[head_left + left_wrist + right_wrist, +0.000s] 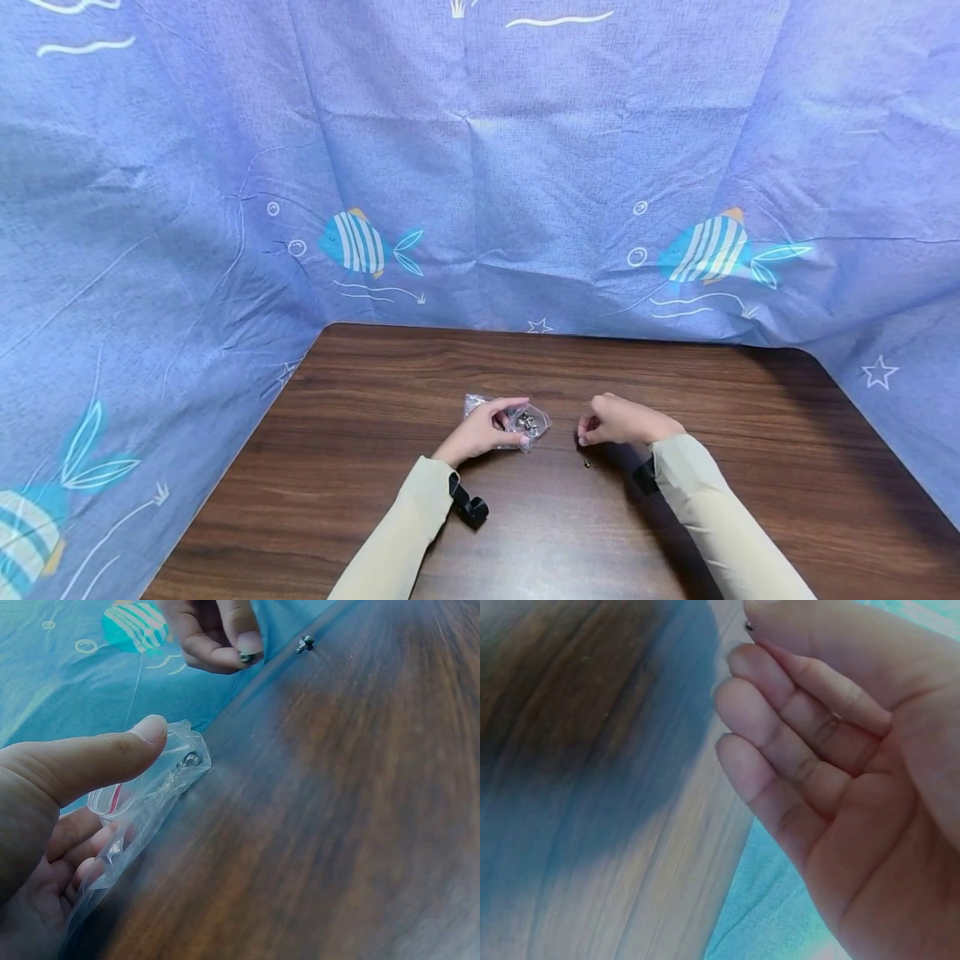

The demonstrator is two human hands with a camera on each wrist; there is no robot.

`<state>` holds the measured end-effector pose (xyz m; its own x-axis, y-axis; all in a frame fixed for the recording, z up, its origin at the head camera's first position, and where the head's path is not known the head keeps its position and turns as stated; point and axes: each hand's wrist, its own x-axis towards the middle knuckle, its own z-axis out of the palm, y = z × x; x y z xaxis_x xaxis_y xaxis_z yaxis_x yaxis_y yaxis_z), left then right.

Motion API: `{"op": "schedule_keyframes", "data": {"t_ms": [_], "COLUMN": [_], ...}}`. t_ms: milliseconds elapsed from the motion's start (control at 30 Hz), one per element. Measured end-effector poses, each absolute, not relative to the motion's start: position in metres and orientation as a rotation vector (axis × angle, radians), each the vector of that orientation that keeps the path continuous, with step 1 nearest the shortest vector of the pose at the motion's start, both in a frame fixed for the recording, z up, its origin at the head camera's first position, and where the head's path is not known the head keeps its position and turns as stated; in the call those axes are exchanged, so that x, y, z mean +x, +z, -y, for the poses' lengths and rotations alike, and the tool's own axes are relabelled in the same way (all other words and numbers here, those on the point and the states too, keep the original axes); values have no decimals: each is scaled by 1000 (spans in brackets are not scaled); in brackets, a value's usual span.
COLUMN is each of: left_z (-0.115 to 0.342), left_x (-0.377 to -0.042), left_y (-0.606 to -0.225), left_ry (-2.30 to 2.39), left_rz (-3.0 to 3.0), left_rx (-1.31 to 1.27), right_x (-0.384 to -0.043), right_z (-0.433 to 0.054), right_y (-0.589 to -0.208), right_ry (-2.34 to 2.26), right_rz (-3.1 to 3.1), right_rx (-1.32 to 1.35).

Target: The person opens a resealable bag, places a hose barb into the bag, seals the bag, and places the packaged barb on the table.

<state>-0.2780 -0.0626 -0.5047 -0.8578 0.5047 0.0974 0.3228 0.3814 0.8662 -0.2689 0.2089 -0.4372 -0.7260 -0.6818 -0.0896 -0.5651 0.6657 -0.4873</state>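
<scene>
My left hand point(483, 432) holds a clear plastic zip bag point(542, 417) between thumb and fingers, low over the table. Inside the bag sit several small shiny metal pieces point(528, 423); a red zip line shows in the left wrist view. To the right of the bag, my right hand point(622, 419) pinches a tiny dark metal piece point(247, 658) between thumb and index finger. Its other fingers are bent, as the right wrist view shows. Just below that hand, small metal pieces point(305, 644) that look like screws lie on the wood. Their exact kind is too small to tell.
The brown wood-grain table point(360, 400) has a blue cloth point(540, 208) with printed fish hanging behind it and at both sides. A black strap with a small device point(471, 507) is on the left wrist, and another black device point(647, 477) is on the right.
</scene>
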Motion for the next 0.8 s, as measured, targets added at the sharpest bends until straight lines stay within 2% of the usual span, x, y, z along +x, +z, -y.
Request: {"op": "schedule_keyframes", "data": {"t_ms": [800], "left_z": [63], "left_x": [-278], "left_y": [-504], "left_ry": [1464], "left_rz": [-2460], "left_rx": [763], "right_x": [-278], "right_z": [-175], "right_y": [-424], "right_ry": [-686], "right_rz": [-2707], "right_rx": [-1068]}}
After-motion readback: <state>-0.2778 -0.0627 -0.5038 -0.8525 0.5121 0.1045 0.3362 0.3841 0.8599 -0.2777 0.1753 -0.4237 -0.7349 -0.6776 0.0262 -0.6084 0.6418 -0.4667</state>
